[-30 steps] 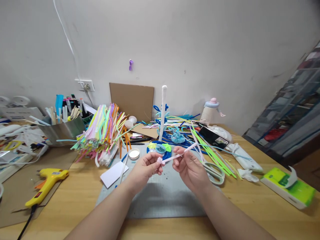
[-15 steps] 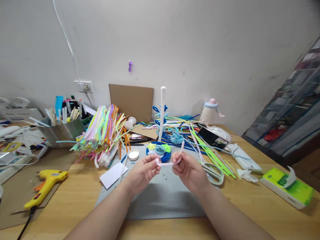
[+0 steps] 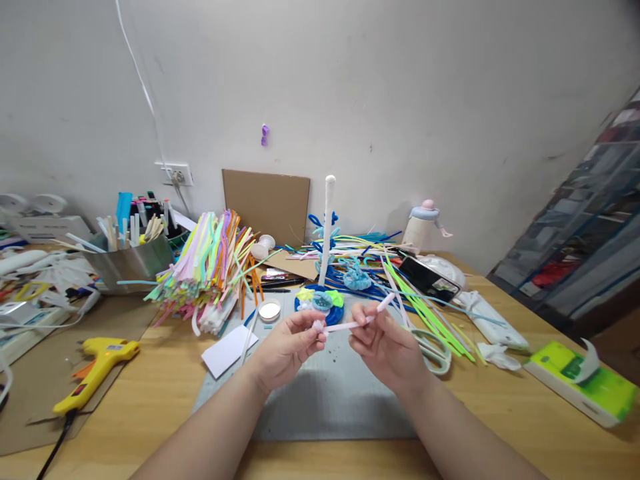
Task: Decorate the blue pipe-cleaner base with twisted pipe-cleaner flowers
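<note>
A pale pink pipe cleaner point(image 3: 350, 324) is held between both hands above a grey cutting mat point(image 3: 320, 400). My left hand point(image 3: 287, 347) pinches its curled left end with thumb and fingers closed. My right hand point(image 3: 387, 347) grips it further right, and the free end sticks up and to the right past the fingers. Just beyond the hands stands a blue round base point(image 3: 320, 303) with small fuzzy shapes and an upright white pipe-cleaner post point(image 3: 327, 227).
A big pile of coloured pipe cleaners point(image 3: 210, 267) lies left of centre, with green ones point(image 3: 425, 300) and scissors point(image 3: 433, 347) to the right. A yellow glue gun point(image 3: 95, 370), metal tool tub point(image 3: 130, 257), phone point(image 3: 427, 277), green tissue pack point(image 3: 585, 387), white card point(image 3: 230, 350) and cardboard sheet point(image 3: 265, 203) surround the mat.
The pink pipe cleaner was bent into a loop half a second ago and now lies nearly straight between the hands, its free end pointing up to the right. The view shifted slightly.
</note>
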The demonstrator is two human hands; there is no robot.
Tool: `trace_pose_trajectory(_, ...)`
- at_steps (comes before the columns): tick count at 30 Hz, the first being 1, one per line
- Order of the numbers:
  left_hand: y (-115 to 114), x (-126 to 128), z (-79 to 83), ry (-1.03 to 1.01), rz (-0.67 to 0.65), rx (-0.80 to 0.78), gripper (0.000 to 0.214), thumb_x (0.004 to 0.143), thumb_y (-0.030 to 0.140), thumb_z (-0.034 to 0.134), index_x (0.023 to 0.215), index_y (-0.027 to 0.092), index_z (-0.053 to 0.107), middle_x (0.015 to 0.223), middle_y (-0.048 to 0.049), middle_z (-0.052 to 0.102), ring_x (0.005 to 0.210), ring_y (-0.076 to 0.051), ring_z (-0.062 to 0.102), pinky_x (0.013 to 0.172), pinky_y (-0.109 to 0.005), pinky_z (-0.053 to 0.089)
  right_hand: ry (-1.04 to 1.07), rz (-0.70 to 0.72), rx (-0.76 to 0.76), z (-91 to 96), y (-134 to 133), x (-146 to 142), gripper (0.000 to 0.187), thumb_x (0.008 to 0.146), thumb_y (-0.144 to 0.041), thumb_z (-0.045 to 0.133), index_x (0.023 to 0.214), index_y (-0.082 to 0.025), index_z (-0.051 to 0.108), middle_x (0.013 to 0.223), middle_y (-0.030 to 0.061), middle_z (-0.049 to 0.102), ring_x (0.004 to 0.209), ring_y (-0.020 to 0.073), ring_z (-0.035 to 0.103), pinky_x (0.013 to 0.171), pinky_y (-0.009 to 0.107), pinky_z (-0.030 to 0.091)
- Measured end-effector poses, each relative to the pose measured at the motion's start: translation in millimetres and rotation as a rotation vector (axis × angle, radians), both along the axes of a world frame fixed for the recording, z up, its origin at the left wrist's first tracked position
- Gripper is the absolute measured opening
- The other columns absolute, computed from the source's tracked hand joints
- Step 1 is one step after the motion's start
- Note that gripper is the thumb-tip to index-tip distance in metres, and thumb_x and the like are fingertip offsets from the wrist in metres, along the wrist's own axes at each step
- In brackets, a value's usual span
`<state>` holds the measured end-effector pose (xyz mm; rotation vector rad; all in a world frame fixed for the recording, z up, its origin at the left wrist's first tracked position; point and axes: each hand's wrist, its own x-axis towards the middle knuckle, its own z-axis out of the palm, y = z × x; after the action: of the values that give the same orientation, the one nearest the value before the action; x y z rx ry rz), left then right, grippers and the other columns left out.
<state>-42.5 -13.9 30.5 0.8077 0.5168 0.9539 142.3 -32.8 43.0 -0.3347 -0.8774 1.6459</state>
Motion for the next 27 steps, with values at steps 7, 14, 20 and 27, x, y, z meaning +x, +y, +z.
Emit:
trace_pose_trajectory(7, 2.1, 5.4, -4.7, 0.231, 0.152, 0.209, 0.02, 0.066, 0.027, 0.074, 0.08, 0.014, 0.066, 0.066, 0.0006, 0.059, 0.057, -0.007, 0.052, 0.056, -0.021, 0.04, -0.621, -0.384, 0.247, -3.9, 1.5, -5.5, 0.016, 0.08, -0.023, 0.055, 0.064, -0.02, 0.058, 0.072, 0.0003, 0.046, 0.067, 0.0145, 0.041, 0.06, 0.028, 0.032)
trace_pose_trajectory(14, 1.2, 8.2, -1.7, 0.336, 0.282, 0.258, 0.026, 0.059, 0.028, 0.078, 0.077, 0.014, 0.066, 0.063, 0.0005, 0.061, 0.057, -0.01, 0.055, 0.059, -0.024, 0.043, -0.997, -0.576, 0.428, -7.9, 1.6, -12.7, 0.018, 0.072, -0.01, 0.049, 0.057, -0.02, 0.046, 0.073, -0.0003, 0.043, 0.068, 0.0149, 0.042, 0.061, 0.028, 0.033)
trace_pose_trajectory(20, -1.5, 8.1, -0.9, 0.402, 0.287, 0.346, 0.021, 0.059, 0.027, 0.077, 0.074, 0.014, 0.069, 0.066, -0.0016, 0.062, 0.058, -0.01, 0.054, 0.057, -0.023, 0.043, -1.062, -0.591, 0.493, -6.6, -0.3, -13.0, 0.019, 0.069, -0.005, 0.047, 0.057, -0.02, 0.043, 0.074, -0.0003, 0.043, 0.07, 0.015, 0.043, 0.062, 0.027, 0.034)
trace_pose_trajectory(27, -1.2, 9.8, -3.0, 0.52, 0.098, 0.272, 0.026, 0.059, 0.034, 0.076, 0.069, 0.011, 0.069, 0.051, -0.0001, 0.057, 0.047, -0.009, 0.049, 0.05, -0.022, 0.04, -1.142, -0.519, 0.54, -7.6, 3.0, -7.6, 0.013, 0.077, -0.013, 0.053, 0.066, -0.02, 0.056, 0.077, 0.0015, 0.049, 0.072, 0.0166, 0.049, 0.063, 0.028, 0.037)
